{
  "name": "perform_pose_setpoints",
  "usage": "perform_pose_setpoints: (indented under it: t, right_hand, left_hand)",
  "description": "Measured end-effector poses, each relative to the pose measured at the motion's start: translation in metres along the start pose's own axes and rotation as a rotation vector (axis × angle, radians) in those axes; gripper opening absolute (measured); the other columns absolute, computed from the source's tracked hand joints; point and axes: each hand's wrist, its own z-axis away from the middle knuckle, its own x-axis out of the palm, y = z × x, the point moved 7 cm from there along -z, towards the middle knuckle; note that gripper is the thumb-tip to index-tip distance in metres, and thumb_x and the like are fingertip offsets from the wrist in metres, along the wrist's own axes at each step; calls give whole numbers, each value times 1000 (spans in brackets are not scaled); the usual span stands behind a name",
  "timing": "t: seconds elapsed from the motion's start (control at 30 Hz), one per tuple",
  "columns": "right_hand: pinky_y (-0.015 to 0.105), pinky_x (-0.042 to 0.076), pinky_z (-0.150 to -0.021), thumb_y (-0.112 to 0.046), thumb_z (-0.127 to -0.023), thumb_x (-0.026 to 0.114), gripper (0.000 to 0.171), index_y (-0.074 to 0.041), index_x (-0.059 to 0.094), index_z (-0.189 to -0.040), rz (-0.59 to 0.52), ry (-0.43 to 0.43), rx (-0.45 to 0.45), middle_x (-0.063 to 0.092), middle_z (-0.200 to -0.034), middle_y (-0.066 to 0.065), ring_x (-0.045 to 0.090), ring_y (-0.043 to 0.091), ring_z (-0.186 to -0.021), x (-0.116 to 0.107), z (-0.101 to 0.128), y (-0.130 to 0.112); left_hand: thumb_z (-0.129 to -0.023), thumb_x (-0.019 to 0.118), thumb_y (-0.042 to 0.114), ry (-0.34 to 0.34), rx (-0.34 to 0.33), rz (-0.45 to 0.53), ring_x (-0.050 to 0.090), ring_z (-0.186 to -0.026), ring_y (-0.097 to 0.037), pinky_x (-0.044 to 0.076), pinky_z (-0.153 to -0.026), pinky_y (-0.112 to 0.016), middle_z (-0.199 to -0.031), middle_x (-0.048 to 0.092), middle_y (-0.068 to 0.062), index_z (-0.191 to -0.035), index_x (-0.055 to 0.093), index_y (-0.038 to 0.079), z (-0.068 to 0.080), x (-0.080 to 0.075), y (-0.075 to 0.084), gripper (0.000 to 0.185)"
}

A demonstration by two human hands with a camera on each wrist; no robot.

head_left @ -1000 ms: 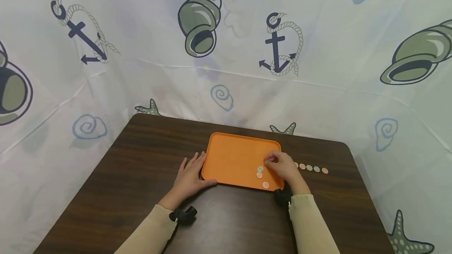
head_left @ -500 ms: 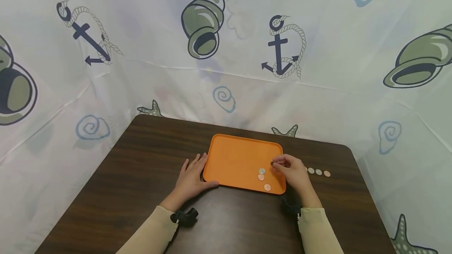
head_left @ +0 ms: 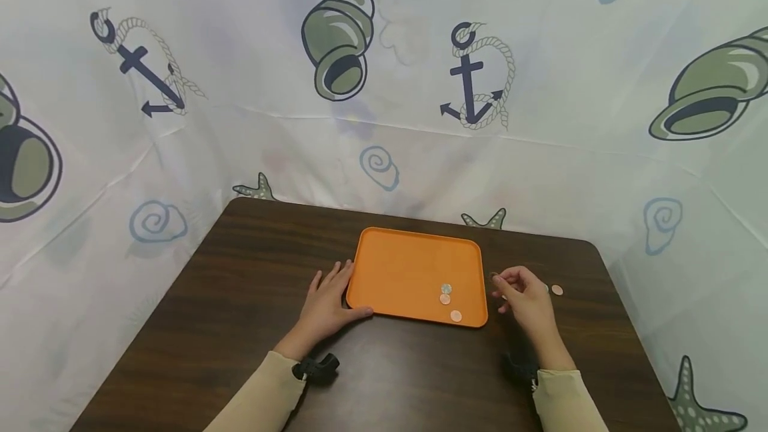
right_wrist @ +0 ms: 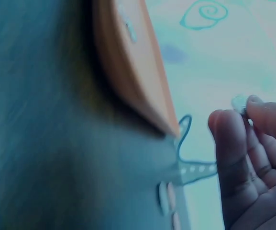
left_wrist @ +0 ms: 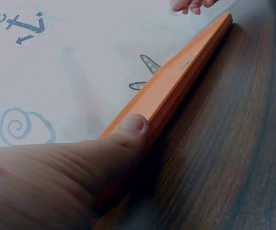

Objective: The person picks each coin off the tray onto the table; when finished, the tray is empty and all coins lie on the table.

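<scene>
Pale metal, a small round flat coin (right_wrist: 239, 102), and it's up off the tabletop, held just outside the right edge of the tray! The right hand (head_left: 525, 295) has it pinched, thumb and fingertip clamped on its rim. It should handle light and stiff, with little to break, but thin and probably slick, so the rim looks the best place to take hold; a loose pinch could let it slip.

Out to the orange rectangular shallow tray (head_left: 396, 265), plastic by the look of it: rigid, light, likely to slide if nudged. The left hand (head_left: 326, 302) lies against it, fingers straight and spread at the left edge, thumb at the near left corner, gripping nothing.

Inside, towards the near right corner, a silvery round coin (head_left: 447, 289) touches or nearly touches a coppery round coin (head_left: 445, 299), with a second coppery round coin (head_left: 456, 316) closer to the near edge.

Over on the dark wood-grain tabletop (head_left: 408, 379), towards its right edge, lies another coppery round coin (head_left: 557, 290).

Any lettering? Coin markings are too small to read, and the white printed backdrop (head_left: 414, 85) shows anchors and shells, no legible words or brands.
</scene>
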Motion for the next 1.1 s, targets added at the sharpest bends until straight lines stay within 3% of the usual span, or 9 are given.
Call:
perform_pose_setpoints:
  t: [0.17,0.3,0.53,0.73,0.93,1.1]
  right_hand:
    - [37,67,-59,-16,-102,79,35,6,63,-123,-173,68,-12,73,-98,13,78,19,-75,-17,1,19]
    - [34,65,-56,-10,-103,76,33,13,65,-126,-235,109,-28,74,-95,5,77,16,-73,-26,-2,31]
    - [30,68,-67,-13,-104,75,38,13,66,-130,-251,109,24,75,-95,-1,79,14,-80,-30,-1,42]
    - [26,67,-82,-7,-102,76,39,18,65,-130,-307,143,41,76,-100,4,80,11,-86,-38,-1,46]
    - [24,66,-81,-2,-100,77,36,20,66,-126,-324,231,79,76,-95,2,80,9,-82,-50,0,52]
    - [23,67,-80,0,-101,76,35,20,65,-126,-284,240,106,76,-95,3,79,9,-80,-53,0,55]
  left_hand:
    - [-86,84,69,-2,1,-4,19,-171,-32,0,-138,-64,-181,27,-6,-175,26,14,0,0,0,120]
    - [-86,83,69,3,9,1,19,-171,-33,0,-138,-64,-181,27,-7,-175,26,13,-1,-1,0,120]
    - [-85,83,72,-4,9,-7,20,-171,-34,1,-137,-65,-181,29,-9,-175,27,11,0,-1,1,122]
    - [-84,83,72,-7,-1,1,21,-171,-33,0,-138,-64,-181,28,-8,-175,26,13,1,-3,2,122]
    - [-85,82,72,-8,3,-1,21,-171,-34,1,-137,-65,-181,29,-9,-175,26,12,1,-1,1,122]
    - [-85,82,73,-3,6,-4,21,-171,-34,1,-137,-65,-181,29,-8,-175,26,13,0,0,1,122]
